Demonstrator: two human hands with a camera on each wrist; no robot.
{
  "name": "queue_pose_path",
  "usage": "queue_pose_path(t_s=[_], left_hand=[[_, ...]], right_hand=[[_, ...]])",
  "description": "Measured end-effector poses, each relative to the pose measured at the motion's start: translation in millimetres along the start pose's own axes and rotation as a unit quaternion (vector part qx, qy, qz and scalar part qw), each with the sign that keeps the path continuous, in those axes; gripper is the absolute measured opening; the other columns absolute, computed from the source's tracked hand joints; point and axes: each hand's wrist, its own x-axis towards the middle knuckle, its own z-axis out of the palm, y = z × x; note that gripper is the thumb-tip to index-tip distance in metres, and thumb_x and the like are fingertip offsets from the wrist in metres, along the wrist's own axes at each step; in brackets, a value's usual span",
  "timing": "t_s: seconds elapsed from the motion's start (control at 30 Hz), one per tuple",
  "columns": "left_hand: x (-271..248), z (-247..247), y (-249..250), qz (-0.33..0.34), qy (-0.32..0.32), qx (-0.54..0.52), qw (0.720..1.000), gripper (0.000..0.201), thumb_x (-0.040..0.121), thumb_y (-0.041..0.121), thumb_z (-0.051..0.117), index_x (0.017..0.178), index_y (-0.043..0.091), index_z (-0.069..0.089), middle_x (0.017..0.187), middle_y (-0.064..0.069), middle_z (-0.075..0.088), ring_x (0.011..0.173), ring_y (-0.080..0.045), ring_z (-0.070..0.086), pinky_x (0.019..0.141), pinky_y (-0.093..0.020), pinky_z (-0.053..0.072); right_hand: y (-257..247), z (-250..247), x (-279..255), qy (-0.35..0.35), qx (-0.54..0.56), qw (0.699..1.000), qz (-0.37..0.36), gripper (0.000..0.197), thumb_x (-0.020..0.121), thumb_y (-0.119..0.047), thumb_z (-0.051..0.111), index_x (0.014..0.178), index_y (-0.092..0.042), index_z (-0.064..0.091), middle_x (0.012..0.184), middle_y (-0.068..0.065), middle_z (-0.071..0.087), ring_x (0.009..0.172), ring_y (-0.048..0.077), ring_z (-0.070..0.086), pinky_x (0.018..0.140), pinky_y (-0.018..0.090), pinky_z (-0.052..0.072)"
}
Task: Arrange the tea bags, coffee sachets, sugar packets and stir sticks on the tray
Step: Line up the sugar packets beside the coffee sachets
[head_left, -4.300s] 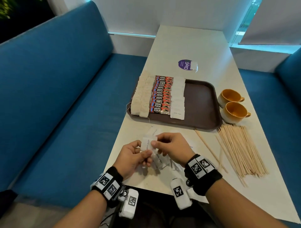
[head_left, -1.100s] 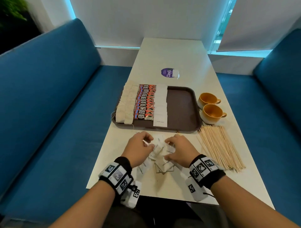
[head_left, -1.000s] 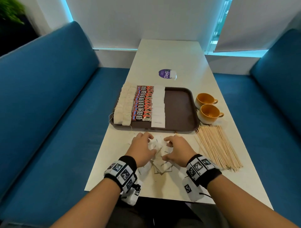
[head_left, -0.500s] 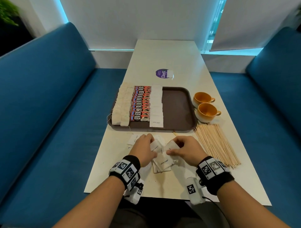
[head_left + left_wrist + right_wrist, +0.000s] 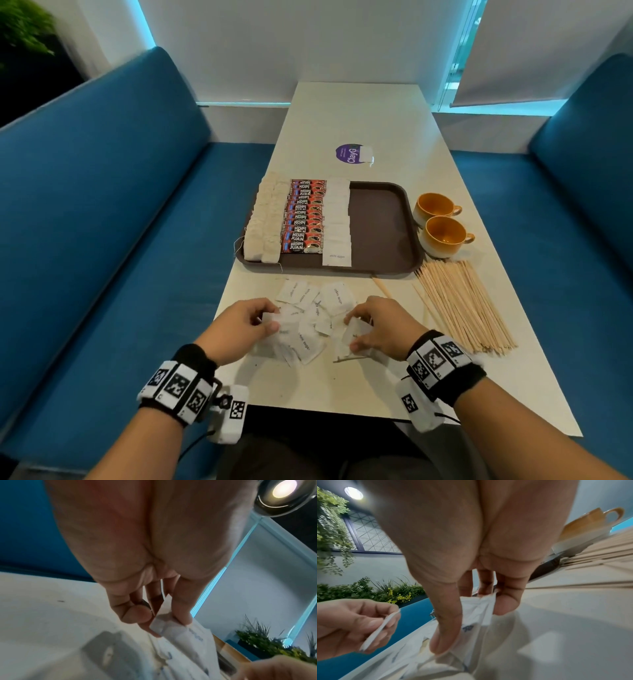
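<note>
Fig.: Both hands are working the loose sugar packets (image 5: 310, 320) on the table (image 5: 359, 120), near edge, just short of the tray (image 5: 380, 222). Left hand (image 5: 239, 325) is pinching one packet betw. thumb & fingers; right hand (image 5: 380, 327) is likewise pinching another. On the tray, the tea bags (image 5: 267, 219), coffee sachets (image 5: 303, 219) & a sugar row (image 5: 337, 222) are lying in columns; its right part is bare. Stir sticks (image 5: 462, 305) are waiting beside it, w/ two cups (image 5: 442, 222) nearby.

Risk (est.): thin packets are overlapping, so a pinch could be lifting two, or scattering neighbours. Hard to see: fingertips under the pile; wrist views are blurry, packet print unreadable.
</note>
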Motion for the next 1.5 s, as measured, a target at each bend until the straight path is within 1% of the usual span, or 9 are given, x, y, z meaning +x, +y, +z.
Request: queue_pose_path(t_s=[0.1, 0.27, 0.47, 0.87, 1.03, 1.2, 1.3, 1.4, 1.5], left_hand=[[-8, 9, -2, 0.003, -0.023, 0.049, 0.999, 0.01, 0.098, 0.026, 0.066, 0.096, 0.036, 0.066, 0.086, 0.005, 0.068, 0.074, -0.009, 0.06, 0.066, -0.02, 0.048], [-3, 42, 12, 0.076, -0.052, 0.138, 0.986, 0.016, 0.09, 0.027, 0.071, 0.096, 0.038, 0.061, 0.115, 0.018, 0.05, 0.11, -0.004, 0.047, 0.099, -0.024, 0.041], [2, 54, 18, 0.128, -0.053, 0.187, 0.973, 0.026, 0.085, 0.023, 0.077, 0.098, 0.036, 0.059, 0.138, 0.024, 0.04, 0.13, -0.005, 0.028, 0.114, -0.027, 0.029], [-1, 47, 19, 0.113, -0.044, 0.112, 0.986, 0.022, 0.082, 0.017, 0.083, 0.08, 0.031, 0.066, 0.102, 0.016, 0.055, 0.094, 0.0, 0.055, 0.086, -0.019, 0.045], [-13, 31, 9, 0.06, 0.034, -0.026, 0.997, 0.046, 0.074, 0.014, 0.09, 0.104, 0.038, 0.064, 0.098, 0.012, 0.069, 0.072, 0.0, 0.06, 0.071, -0.013, 0.046], [-24, 7, -10, 0.001, 0.084, -0.071, 0.994, 0.021, 0.075, 0.028, 0.091, 0.089, 0.026, 0.076, 0.082, -0.004, 0.075, 0.072, -0.014, 0.067, 0.072, -0.034, 0.056], [-33, 2, -6, 0.006, 0.042, -0.09, 0.995, 0.013, 0.08, 0.028, 0.087, 0.088, 0.026, 0.077, 0.085, -0.003, 0.077, 0.078, -0.018, 0.072, 0.076, -0.031, 0.058], [-33, 13, 0, 0.008, 0.0, 0.017, 1.0, 0.014, 0.082, 0.036, 0.084, 0.089, 0.031, 0.073, 0.084, 0.014, 0.073, 0.079, -0.002, 0.065, 0.072, -0.015, 0.051], [-25, 36, 2, 0.022, 0.021, 0.076, 0.997, 0.022, 0.084, 0.038, 0.083, 0.1, 0.034, 0.068, 0.108, 0.022, 0.06, 0.1, -0.001, 0.057, 0.093, -0.02, 0.045]], right_hand=[[-2, 2, 2, 0.007, -0.034, 0.999, 0.008, 0.064, 0.074, -0.044, 0.088, 0.13, -0.025, 0.066, 0.117, -0.007, 0.048, 0.106, 0.015, 0.051, 0.097, 0.03, 0.048], [-6, 5, 1, 0.012, -0.026, 1.0, -0.005, 0.058, 0.072, -0.036, 0.09, 0.123, -0.031, 0.061, 0.116, -0.007, 0.05, 0.102, 0.012, 0.05, 0.087, 0.023, 0.042], [-13, 9, 0, -0.004, -0.005, 1.0, 0.003, 0.059, 0.07, -0.034, 0.09, 0.118, -0.032, 0.056, 0.118, -0.004, 0.055, 0.106, 0.015, 0.053, 0.087, 0.029, 0.045], [-21, 14, -1, -0.014, -0.012, 1.0, -0.024, 0.061, 0.074, -0.02, 0.083, 0.126, -0.032, 0.052, 0.121, -0.005, 0.047, 0.104, 0.016, 0.056, 0.086, 0.027, 0.051], [-16, 11, -1, -0.02, -0.002, 1.0, -0.022, 0.052, 0.075, -0.024, 0.084, 0.119, -0.03, 0.057, 0.12, -0.004, 0.056, 0.106, 0.016, 0.054, 0.09, 0.029, 0.048], [1, 9, -5, -0.006, 0.019, 1.0, 0.003, 0.034, 0.076, -0.038, 0.084, 0.103, -0.028, 0.067, 0.105, -0.009, 0.062, 0.095, 0.012, 0.056, 0.072, 0.02, 0.042], [8, 5, -7, 0.006, 0.03, 0.999, 0.016, 0.029, 0.077, -0.044, 0.084, 0.092, -0.022, 0.071, 0.093, -0.006, 0.067, 0.086, 0.016, 0.06, 0.066, 0.024, 0.041], [8, -5, -10, 0.019, 0.056, 0.998, 0.015, 0.028, 0.081, -0.044, 0.083, 0.087, -0.019, 0.073, 0.085, -0.002, 0.071, 0.081, 0.017, 0.063, 0.064, 0.025, 0.045], [2, -10, -12, -0.002, 0.078, 0.997, 0.004, 0.023, 0.079, -0.046, 0.084, 0.078, -0.028, 0.07, 0.074, -0.009, 0.066, 0.07, 0.006, 0.058, 0.06, 0.018, 0.038]])
